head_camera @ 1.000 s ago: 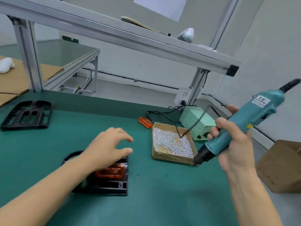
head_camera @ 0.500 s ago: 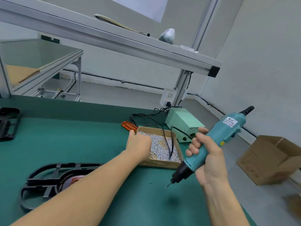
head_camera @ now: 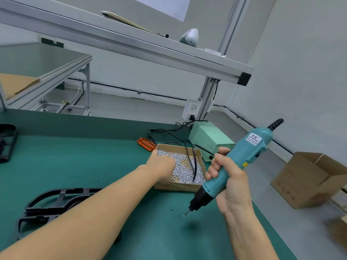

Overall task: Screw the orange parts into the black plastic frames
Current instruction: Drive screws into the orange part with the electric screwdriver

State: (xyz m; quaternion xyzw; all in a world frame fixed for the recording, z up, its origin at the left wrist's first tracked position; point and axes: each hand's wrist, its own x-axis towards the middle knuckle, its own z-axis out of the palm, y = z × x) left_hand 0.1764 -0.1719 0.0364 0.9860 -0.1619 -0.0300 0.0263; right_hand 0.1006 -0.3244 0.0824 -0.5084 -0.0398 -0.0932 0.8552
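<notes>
Black plastic frame (head_camera: 56, 201): lies flat on the green surface (head_camera: 84, 162), near and to the left of the screw box, its right part hidden behind the left forearm. A second black frame (head_camera: 6, 142) lies at the surface's far left edge, well apart from the box and cut by the picture border.

Orange part (head_camera: 146, 144): flat on the surface, just beside the box's far left corner, apart from both frames.

Screw box (head_camera: 176, 186): shallow cardboard tray holding a bed of small silver screws (head_camera: 185, 170). A black cable (head_camera: 193, 166) droops across the screws.

Left hand (head_camera: 161, 164): reaches over the box's left wall, down among the screws; its fingertips are hidden behind the back of the hand, so whether the grip pinches a screw cannot be told.

Right hand (head_camera: 230, 182): to the right of the box, grip wrapped round the teal electric screwdriver (head_camera: 236, 162), held tilted with its bit (head_camera: 185, 213) pointing down and left, clear of the surface.

Pale green power supply (head_camera: 210, 139): just behind the box, cabled to a wall socket (head_camera: 192, 109).

Open cardboard carton (head_camera: 309, 179): on the floor, well to the right of the box, off the surface.

Aluminium shelf (head_camera: 131, 45): overhead, behind the box.
</notes>
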